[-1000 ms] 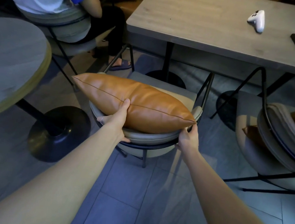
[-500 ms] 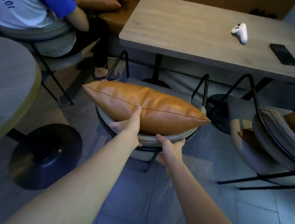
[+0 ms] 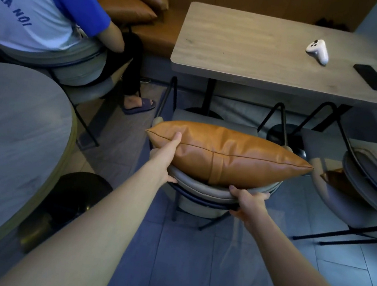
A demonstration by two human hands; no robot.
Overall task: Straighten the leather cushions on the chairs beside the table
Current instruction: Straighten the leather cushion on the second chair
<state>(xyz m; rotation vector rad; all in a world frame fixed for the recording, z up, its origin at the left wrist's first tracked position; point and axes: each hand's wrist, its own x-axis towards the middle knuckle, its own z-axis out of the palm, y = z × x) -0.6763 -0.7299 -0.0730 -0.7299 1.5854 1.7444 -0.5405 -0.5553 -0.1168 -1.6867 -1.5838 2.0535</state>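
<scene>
A tan leather cushion [image 3: 233,158] lies lengthwise along the curved backrest of a grey chair [image 3: 203,191] in front of the wooden table [image 3: 253,53]. My left hand [image 3: 165,155] grips the cushion's left end, thumb on top. My right hand [image 3: 250,204] holds the backrest's rim just under the cushion's lower edge. A second grey chair [image 3: 364,188] at the right carries another tan cushion [image 3: 335,180], mostly hidden behind its backrest.
A white game controller [image 3: 318,50] and a black phone [image 3: 371,77] lie on the table. A person in a white and blue shirt [image 3: 40,3] sits at the left. A round table [image 3: 12,140] with a black base [image 3: 68,201] stands close on my left. More tan cushions [image 3: 130,5] rest on the bench.
My left hand slid from the cushion's middle to its left end. My right hand left the cushion's right corner and took the backrest rim below it. The cushion shifted slightly right.
</scene>
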